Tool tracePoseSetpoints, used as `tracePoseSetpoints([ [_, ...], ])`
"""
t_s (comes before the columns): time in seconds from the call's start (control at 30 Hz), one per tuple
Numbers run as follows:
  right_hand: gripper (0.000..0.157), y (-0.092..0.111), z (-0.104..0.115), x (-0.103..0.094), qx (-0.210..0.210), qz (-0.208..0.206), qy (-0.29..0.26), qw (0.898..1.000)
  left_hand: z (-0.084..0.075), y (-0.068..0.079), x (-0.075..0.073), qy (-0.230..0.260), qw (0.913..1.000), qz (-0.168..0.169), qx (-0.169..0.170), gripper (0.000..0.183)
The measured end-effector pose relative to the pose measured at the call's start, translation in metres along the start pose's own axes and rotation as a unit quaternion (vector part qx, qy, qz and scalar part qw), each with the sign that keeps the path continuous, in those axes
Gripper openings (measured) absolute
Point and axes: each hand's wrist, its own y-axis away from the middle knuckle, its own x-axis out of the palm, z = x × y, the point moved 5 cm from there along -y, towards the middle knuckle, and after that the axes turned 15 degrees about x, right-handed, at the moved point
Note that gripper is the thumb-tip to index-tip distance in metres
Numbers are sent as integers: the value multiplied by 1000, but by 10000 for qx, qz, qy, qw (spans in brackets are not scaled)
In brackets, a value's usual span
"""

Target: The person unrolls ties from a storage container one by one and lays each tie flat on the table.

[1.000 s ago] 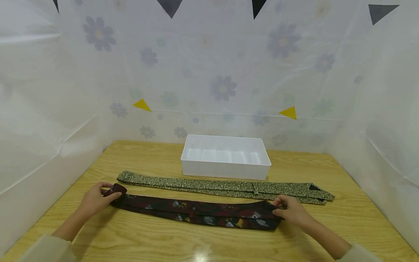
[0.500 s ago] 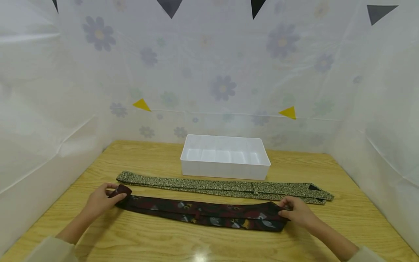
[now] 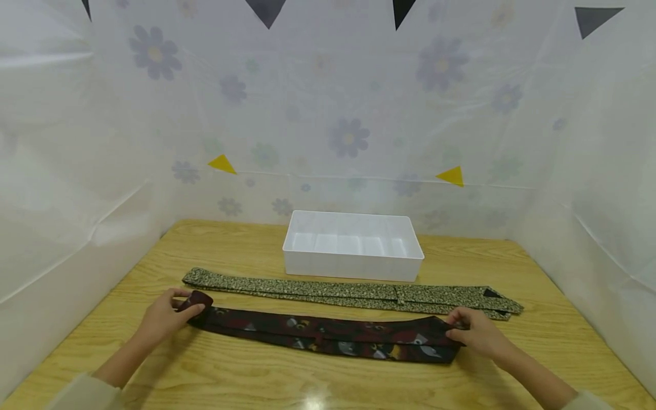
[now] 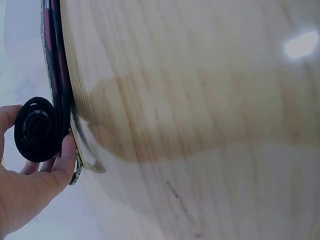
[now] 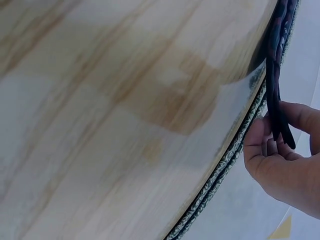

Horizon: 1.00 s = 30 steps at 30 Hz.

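A dark maroon necktie [image 3: 328,339] with grey and yellow figures stretches between my two hands, near the front of the table. Its left part is wound into a roll [image 4: 36,129], seen end-on as a spiral in the left wrist view. My left hand [image 3: 166,316] grips that roll between thumb and fingers. At the other side my right hand [image 3: 479,331] pinches the wide tip; in the right wrist view the tie's layered ends [image 5: 280,127] poke out past the fingers. Behind it lies a green-and-black patterned necktie [image 3: 328,290], doubled lengthwise and flat.
A white plastic box [image 3: 353,265] with slots marked along its inside stands behind the green tie. The wooden table [image 3: 246,370] is bounded by white sheeting [image 3: 348,85] with flower prints at the back and plain sides.
Both hands have shifted a little to the right, carrying the maroon tie along with them. The green tie and the white box stay where they were.
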Motion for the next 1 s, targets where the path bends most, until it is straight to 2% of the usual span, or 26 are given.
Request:
tracePoseSetpoints([
  [0.27, 17, 1, -7, -6, -2, -9, 78, 10000, -5, 1, 6, 65, 10000, -44, 6, 57],
  [0.53, 18, 0, -14, -14, -50, -155, 253, 9995, -14, 3, 12, 185, 9995, -258, -41, 59],
  [0.83, 19, 1, -24, -22, 92, -134, 331, 9993, -23, 4, 19, 320, 9992, -233, -61, 56],
  [1.0, 18, 4, -27, -26, -122, -178, 319, 9993, -26, 5, 24, 420, 9988, -236, -38, 55],
])
